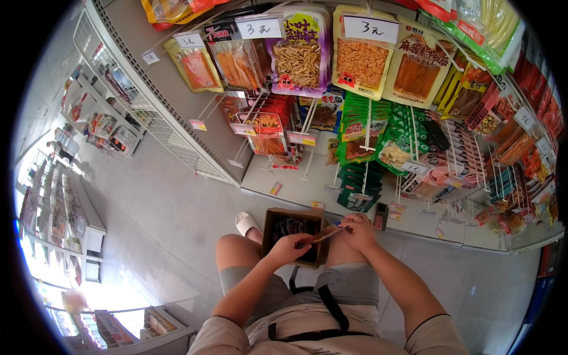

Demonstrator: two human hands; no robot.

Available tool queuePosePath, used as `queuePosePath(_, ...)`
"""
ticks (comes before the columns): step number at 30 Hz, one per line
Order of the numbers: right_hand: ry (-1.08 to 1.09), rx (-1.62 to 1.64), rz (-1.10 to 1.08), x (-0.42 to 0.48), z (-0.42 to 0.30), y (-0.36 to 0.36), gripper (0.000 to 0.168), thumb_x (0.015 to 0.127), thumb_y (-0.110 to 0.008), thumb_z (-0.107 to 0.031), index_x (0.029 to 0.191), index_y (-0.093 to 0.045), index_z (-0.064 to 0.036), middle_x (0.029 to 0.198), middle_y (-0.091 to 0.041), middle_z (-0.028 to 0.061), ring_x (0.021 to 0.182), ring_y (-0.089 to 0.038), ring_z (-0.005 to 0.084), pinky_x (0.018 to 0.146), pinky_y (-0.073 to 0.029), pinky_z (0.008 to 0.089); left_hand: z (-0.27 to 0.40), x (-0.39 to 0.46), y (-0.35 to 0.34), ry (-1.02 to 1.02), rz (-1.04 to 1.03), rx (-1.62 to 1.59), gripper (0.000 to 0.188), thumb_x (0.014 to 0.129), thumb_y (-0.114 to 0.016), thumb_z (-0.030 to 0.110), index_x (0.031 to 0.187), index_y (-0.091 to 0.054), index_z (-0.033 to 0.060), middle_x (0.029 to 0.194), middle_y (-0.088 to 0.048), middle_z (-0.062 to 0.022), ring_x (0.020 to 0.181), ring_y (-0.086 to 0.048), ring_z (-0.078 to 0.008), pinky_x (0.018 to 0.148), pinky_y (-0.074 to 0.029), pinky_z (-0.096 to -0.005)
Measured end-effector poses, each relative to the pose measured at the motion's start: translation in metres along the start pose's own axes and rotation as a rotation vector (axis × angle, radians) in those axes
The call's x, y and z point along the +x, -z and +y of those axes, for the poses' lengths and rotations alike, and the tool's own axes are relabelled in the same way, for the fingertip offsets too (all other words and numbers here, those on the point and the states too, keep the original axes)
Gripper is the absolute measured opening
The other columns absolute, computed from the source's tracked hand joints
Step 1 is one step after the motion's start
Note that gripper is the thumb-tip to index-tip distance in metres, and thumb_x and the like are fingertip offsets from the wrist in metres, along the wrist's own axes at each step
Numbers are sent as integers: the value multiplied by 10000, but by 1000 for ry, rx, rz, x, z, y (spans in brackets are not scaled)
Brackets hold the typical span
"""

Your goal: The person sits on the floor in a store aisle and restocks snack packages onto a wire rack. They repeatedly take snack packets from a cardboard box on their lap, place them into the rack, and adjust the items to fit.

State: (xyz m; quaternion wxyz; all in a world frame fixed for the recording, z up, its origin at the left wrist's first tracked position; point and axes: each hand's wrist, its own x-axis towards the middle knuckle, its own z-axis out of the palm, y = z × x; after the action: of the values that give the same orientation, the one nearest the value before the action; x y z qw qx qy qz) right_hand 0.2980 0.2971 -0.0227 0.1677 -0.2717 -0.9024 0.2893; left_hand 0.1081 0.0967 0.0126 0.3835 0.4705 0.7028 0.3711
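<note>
Between my two hands I hold a small flat snack packet [326, 234] over an open cardboard box [271, 230]. My left hand [290, 248] grips the packet's near left end. The far right end, with a blue edge, is in the fingers of my right hand [358, 231]. Inside the box several dark packets [288, 225] stand close together, though the forearm and the held packet hide part of them. The box sits between my knees, in front of the bottom shelf.
A shelf rack before me carries hooks of green packets [361, 126], purple snack bags [299, 53] and yellow bags [361, 55]. Metal hooks [306, 164] with price tags jut out. A wire-mesh side panel [128, 97] edges the rack. More shelving [62, 213] stands at left.
</note>
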Motion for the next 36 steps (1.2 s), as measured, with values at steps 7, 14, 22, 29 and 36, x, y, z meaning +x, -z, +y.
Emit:
queuePosePath(7, -3, -120, -5, 2, 0, -3, 206, 723, -680, -174, 924, -725, -171, 1112, -646, 5, 1118, -527, 262, 935, -411, 413, -36, 8, -17, 199, 175, -102, 265, 907, -653, 216, 1061, -666, 0, 830, -683, -87, 709, -587, -118, 650, -471, -263)
queuePosePath(14, -26, -72, 37, 2, -2, -5, 208, 764, -650, -194, 958, -704, -143, 1119, -641, 41, 1097, -531, 290, 922, -428, 428, -5, 44, 25, 180, 441, -624, 215, 953, -602, 199, 1003, -649, -5, 871, -666, -9, 785, -568, -57, 713, -469, -240)
queuePosePath(22, -100, -54, -58, 4, 2, -7, 218, 800, -628, -243, 1002, -691, -187, 1193, -607, -3, 1179, -482, 253, 1000, -359, 452, 35, 105, 93, 56, 500, -824, 191, 967, -571, 178, 1082, -613, 31, 985, -663, -26, 869, -611, -102, 782, -483, -262)
queuePosePath(29, -93, -45, -35, 5, 1, -5, 207, 800, -640, -253, 990, -694, -189, 1182, -622, -1, 1163, -497, 258, 986, -365, 458, 59, 142, 125, -48, 486, -841, 262, 974, -552, 150, 1213, -561, 45, 1083, -642, -27, 959, -608, -117, 853, -483, -279)
queuePosePath(36, -73, -53, -17, 5, 3, -4, 190, 794, -649, -253, 964, -698, -187, 1170, -629, -1, 1153, -506, 260, 975, -372, 452, 57, 153, 123, -4, 502, -805, 230, 967, -563, 146, 1162, -563, 24, 1078, -647, -52, 956, -607, -125, 846, -478, -285)
